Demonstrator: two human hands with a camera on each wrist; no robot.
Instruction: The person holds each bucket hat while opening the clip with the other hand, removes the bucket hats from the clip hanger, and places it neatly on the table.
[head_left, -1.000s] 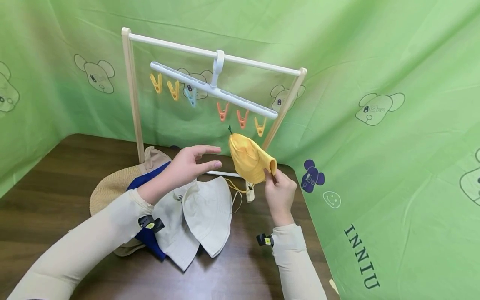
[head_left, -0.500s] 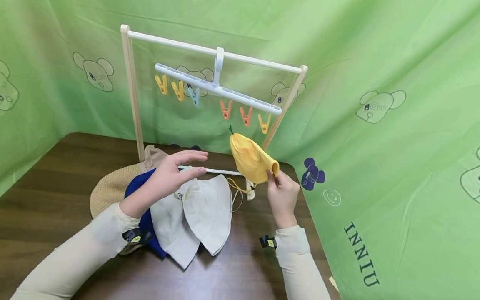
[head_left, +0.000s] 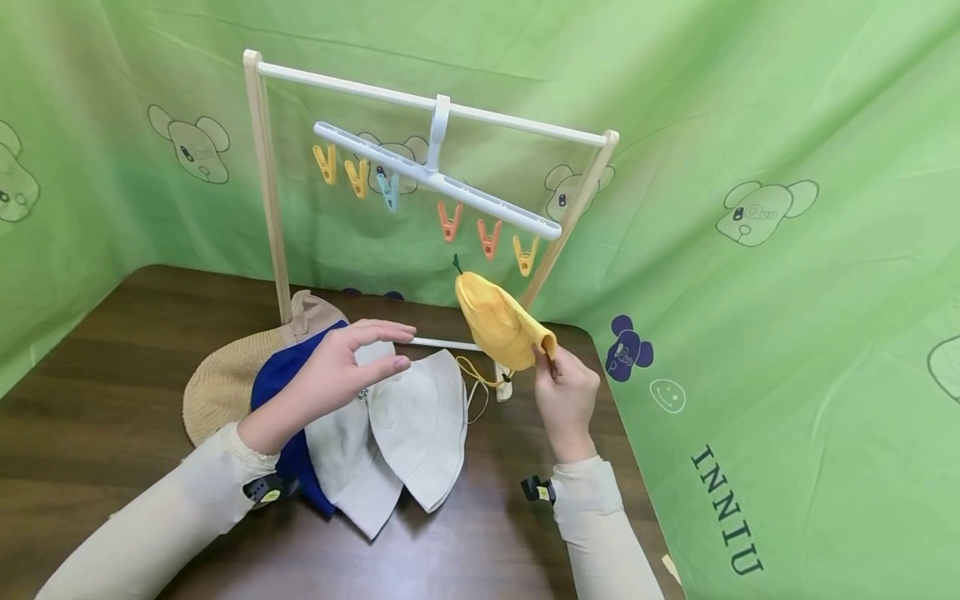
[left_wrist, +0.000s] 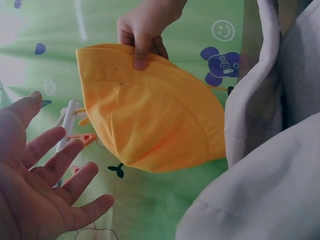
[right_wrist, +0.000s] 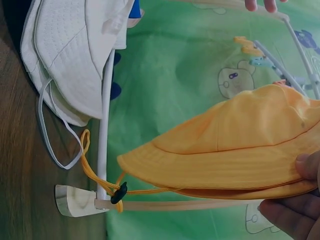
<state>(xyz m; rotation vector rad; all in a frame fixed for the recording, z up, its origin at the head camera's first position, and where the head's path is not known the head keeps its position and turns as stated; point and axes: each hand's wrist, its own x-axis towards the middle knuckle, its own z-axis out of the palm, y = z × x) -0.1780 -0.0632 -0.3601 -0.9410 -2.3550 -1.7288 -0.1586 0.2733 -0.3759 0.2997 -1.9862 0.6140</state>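
A yellow bucket hat (head_left: 495, 321) with a green sprout on its crown hangs in the air on the right, its brim edge pinched between the thumb and fingers of my right hand (head_left: 567, 400). Its yellow chin cord (right_wrist: 95, 172) with a black toggle dangles below. My left hand (head_left: 341, 367) hovers above the hats, fingers extended and holding nothing; in the left wrist view its spread fingers (left_wrist: 65, 165) are apart from the yellow hat. Above the hat, several clothespins (head_left: 489, 239) hang from a white bar hanger (head_left: 427, 175).
The hanger hooks over the white rail of a wooden rack (head_left: 266, 192). White hats (head_left: 420, 417), a blue hat (head_left: 285, 379) and a woven straw hat (head_left: 225, 383) lie overlapped on the brown table (head_left: 90, 417). A green printed curtain (head_left: 750, 333) stands behind and to the right.
My left hand has drawn back left and down from near the yellow hat. The right hand keeps its pinch on the brim, almost in place. The hanger has swung slightly.
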